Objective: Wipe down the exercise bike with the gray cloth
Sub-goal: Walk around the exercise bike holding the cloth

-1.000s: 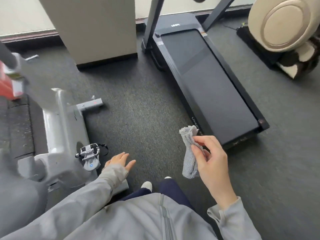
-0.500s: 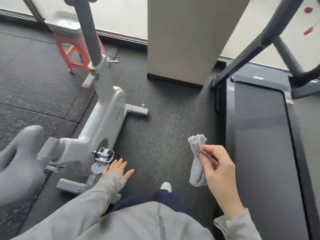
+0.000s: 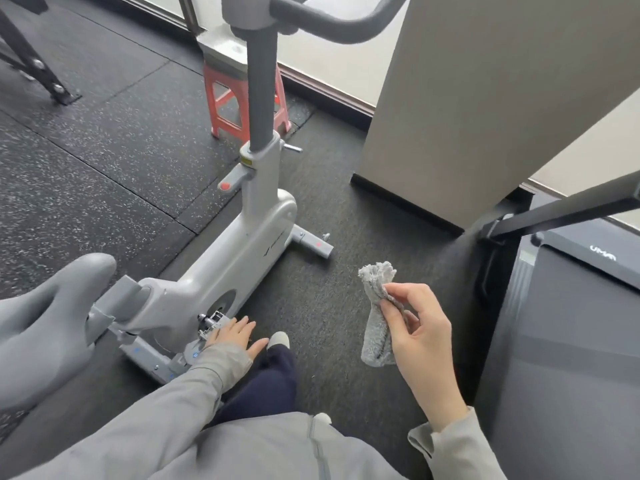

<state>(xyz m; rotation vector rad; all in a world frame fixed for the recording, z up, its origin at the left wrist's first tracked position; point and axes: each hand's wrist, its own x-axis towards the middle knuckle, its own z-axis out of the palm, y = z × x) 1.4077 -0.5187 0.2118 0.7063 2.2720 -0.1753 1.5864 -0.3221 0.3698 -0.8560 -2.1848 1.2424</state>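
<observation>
**Cloth held up beside the exercise bike**

Nearest the camera are the person's gray sleeves and a dark trouser leg ending in a white shoe (image 3: 279,339) on the dark floor (image 3: 322,306). The right hand (image 3: 417,327) is raised above the floor, its thumb and fingers pinching the gray cloth (image 3: 376,315), which is bunched into a loose roll; one end sticks up above the fingers and the other hangs below the palm. The cloth touches nothing but the hand and sits well apart from the bike, between it and the treadmill (image 3: 568,341) along the right edge of the view.

The left hand (image 3: 232,336) reaches down low with fingers straight and slightly spread, holding nothing, just beside the pedal (image 3: 212,323); whether it touches the pedal cannot be told.

The exercise bike (image 3: 242,244) stands on the floor left of center, its gray seat (image 3: 45,313) at the lower left edge, its pale frame rising toward the dark post and handlebar (image 3: 332,27) at the top. A foot bar sticks out to the right of the frame.

Farther back, a red stool (image 3: 221,98) stands behind the post, near the wall edge. A pale column (image 3: 485,98) rises at the right, and a black metal stand (image 3: 31,64) occupies the top left corner.
</observation>
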